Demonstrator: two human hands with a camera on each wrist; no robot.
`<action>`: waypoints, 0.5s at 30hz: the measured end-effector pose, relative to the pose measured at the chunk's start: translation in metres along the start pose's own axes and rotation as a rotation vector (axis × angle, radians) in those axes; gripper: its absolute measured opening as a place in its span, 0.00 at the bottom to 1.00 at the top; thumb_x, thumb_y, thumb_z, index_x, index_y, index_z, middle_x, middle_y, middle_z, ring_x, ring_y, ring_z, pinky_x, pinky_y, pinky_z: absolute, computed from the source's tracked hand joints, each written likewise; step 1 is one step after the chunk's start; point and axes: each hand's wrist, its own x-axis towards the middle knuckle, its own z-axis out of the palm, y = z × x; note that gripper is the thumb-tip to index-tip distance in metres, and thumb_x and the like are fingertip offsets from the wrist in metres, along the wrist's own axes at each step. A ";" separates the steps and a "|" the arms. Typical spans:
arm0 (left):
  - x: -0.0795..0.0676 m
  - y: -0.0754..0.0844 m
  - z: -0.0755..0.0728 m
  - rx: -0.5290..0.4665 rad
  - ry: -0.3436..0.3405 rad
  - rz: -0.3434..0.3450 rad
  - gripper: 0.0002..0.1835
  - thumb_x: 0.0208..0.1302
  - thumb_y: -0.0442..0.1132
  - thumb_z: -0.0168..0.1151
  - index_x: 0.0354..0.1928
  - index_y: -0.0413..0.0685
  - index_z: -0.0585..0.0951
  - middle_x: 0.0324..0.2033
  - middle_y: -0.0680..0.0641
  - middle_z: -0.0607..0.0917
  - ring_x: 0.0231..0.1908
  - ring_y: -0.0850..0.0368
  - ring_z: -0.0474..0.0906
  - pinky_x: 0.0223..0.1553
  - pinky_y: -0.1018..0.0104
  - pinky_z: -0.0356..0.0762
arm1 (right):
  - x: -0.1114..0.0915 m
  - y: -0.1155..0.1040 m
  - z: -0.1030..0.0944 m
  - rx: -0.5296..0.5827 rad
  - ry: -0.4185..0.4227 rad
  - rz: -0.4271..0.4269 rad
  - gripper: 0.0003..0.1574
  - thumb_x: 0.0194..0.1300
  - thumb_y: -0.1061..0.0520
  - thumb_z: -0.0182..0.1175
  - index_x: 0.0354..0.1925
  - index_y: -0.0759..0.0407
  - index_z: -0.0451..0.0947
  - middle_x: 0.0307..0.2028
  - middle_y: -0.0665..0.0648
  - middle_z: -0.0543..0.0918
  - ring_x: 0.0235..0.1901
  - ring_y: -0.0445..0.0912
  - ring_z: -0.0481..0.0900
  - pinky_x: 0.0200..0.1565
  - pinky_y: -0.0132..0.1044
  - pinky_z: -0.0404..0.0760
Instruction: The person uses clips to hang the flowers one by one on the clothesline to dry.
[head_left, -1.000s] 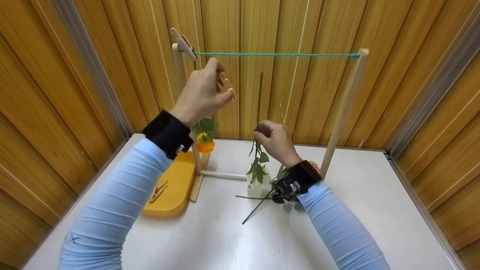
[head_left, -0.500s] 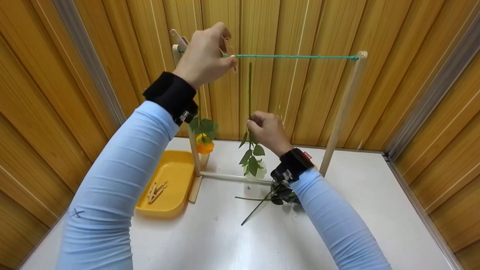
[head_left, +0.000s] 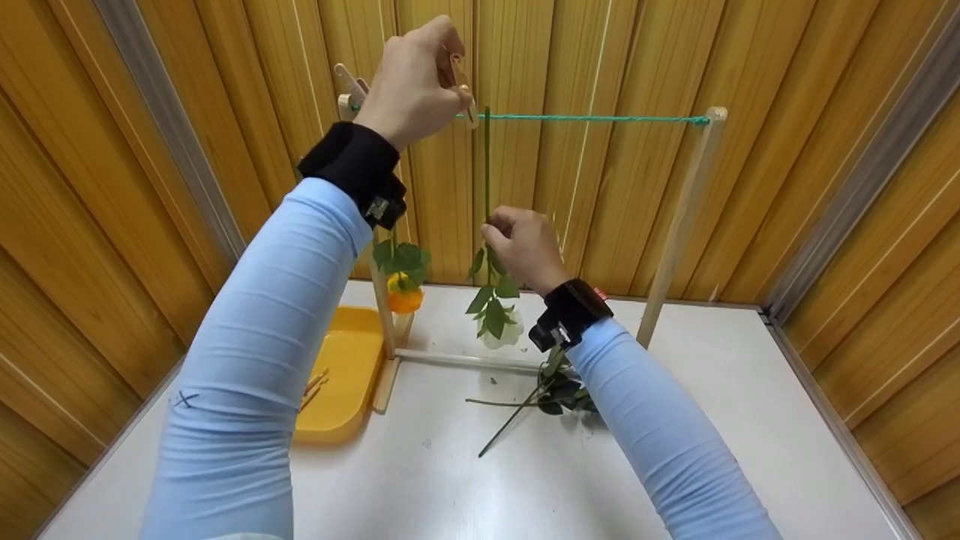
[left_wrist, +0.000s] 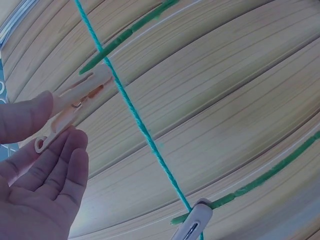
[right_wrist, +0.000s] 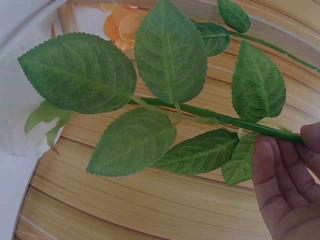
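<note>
My left hand pinches a light clothespin between thumb and fingers, its tip right at the teal cord. My right hand holds the green stem of a white flower, which hangs head down with its leaves below my fingers. The top of that stem overlaps the cord just right of the clothespin. To the left an orange flower also hangs head down; in the left wrist view a second clothespin grips its stem at the cord.
The cord runs between two wooden posts, the right post standing free of my arm. A yellow tray with clothespins sits at left, partly behind my left sleeve. Dark-leaved stems lie on the white table.
My left hand has risen with the clothespin up to the cord. My right hand has moved up and left, bringing the white flower's stem end to the cord.
</note>
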 end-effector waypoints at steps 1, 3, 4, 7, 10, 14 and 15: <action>0.001 -0.001 0.001 -0.001 0.017 0.009 0.15 0.63 0.24 0.57 0.52 0.38 0.77 0.35 0.52 0.78 0.34 0.63 0.70 0.37 0.73 0.67 | 0.000 -0.001 0.000 0.000 0.002 0.008 0.10 0.69 0.63 0.63 0.30 0.65 0.82 0.27 0.57 0.84 0.28 0.44 0.76 0.33 0.33 0.73; 0.003 -0.003 0.003 -0.002 0.051 0.018 0.14 0.62 0.24 0.55 0.49 0.38 0.77 0.33 0.52 0.77 0.32 0.64 0.69 0.36 0.73 0.66 | 0.001 -0.003 -0.001 -0.005 0.007 0.019 0.10 0.69 0.62 0.64 0.30 0.65 0.82 0.28 0.57 0.85 0.28 0.44 0.76 0.33 0.33 0.73; 0.005 -0.004 0.004 0.000 0.067 0.020 0.13 0.62 0.23 0.54 0.48 0.39 0.77 0.33 0.53 0.77 0.32 0.65 0.69 0.36 0.73 0.65 | 0.002 -0.003 -0.001 -0.006 0.007 0.025 0.09 0.70 0.62 0.64 0.31 0.65 0.82 0.28 0.57 0.85 0.28 0.44 0.76 0.34 0.33 0.73; 0.009 -0.007 0.006 0.005 0.107 0.019 0.12 0.63 0.24 0.53 0.46 0.40 0.77 0.32 0.52 0.77 0.31 0.66 0.68 0.36 0.73 0.64 | 0.005 -0.004 -0.003 -0.013 0.009 0.035 0.09 0.70 0.62 0.63 0.32 0.66 0.83 0.29 0.59 0.86 0.29 0.46 0.78 0.35 0.34 0.74; 0.012 -0.010 0.008 0.013 0.136 0.008 0.12 0.63 0.24 0.53 0.47 0.39 0.78 0.33 0.50 0.79 0.31 0.66 0.68 0.36 0.73 0.64 | 0.008 -0.004 -0.002 -0.031 0.009 0.036 0.09 0.70 0.62 0.63 0.32 0.66 0.83 0.31 0.59 0.87 0.31 0.47 0.80 0.35 0.35 0.75; 0.016 -0.015 0.009 0.015 0.158 -0.016 0.12 0.64 0.25 0.54 0.48 0.38 0.79 0.35 0.50 0.79 0.32 0.66 0.67 0.37 0.73 0.64 | 0.011 -0.003 0.000 -0.037 -0.002 0.052 0.09 0.70 0.62 0.63 0.32 0.65 0.83 0.31 0.59 0.87 0.31 0.46 0.79 0.35 0.35 0.75; 0.017 -0.015 0.009 0.011 0.159 -0.025 0.12 0.65 0.25 0.54 0.48 0.37 0.79 0.34 0.51 0.78 0.33 0.66 0.67 0.37 0.73 0.64 | 0.012 -0.002 0.000 -0.035 -0.006 0.058 0.09 0.70 0.62 0.63 0.32 0.65 0.83 0.31 0.58 0.86 0.31 0.46 0.78 0.35 0.34 0.75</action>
